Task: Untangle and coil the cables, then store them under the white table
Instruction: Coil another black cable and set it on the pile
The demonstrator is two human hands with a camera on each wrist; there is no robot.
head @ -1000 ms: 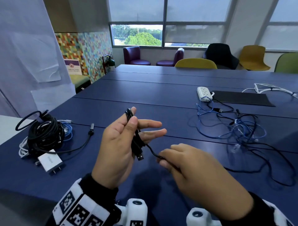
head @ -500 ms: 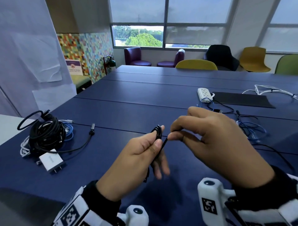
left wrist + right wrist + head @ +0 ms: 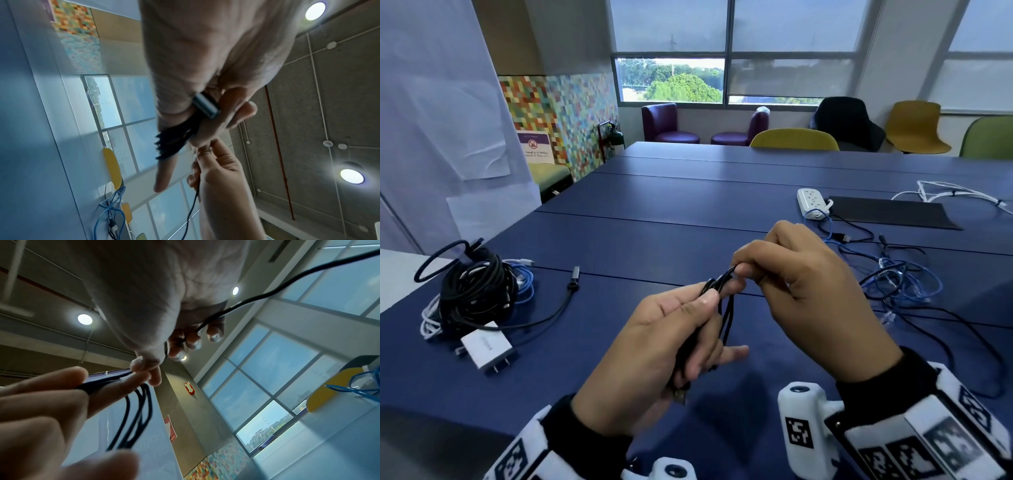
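Right hand [image 3: 815, 294] has dropped to the left hand [image 3: 654, 353]; both pinch the black cable [image 3: 726, 308] loops.

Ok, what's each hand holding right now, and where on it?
Left hand grips the black cable's gathered loops near their top; right hand pinches its free strand beside them.

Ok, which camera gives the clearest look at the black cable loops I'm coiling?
Right wrist: the black cable loops hang fanned out below the left hand. Head shows them partly hidden by fingers; left wrist shows a blurred bundle.
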